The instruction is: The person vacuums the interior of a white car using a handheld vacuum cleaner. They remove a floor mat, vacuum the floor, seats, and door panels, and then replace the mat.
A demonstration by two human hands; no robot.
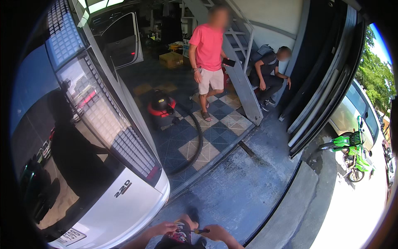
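Note:
Low in the view, both my hands are in front of my body. My left hand point(166, 228) is closed, its fingers pinched together near one end of a thin dark object. My right hand point(214, 233) is closed round the other end of this slim black-and-yellow tool point(200, 230), which lies level between the hands. It is too small to tell its kind. The white vehicle point(141, 197) stands close on my left, its dark rear window reflecting a figure. Neither hand touches it.
A black-and-red vacuum cleaner point(161, 103) with a long black hose point(200, 141) sits on the tiled garage floor. A person in a pink shirt point(209, 47) holds a phone; another sits by the metal stairs point(244, 83). A green motorbike point(352, 145) stands outside at right.

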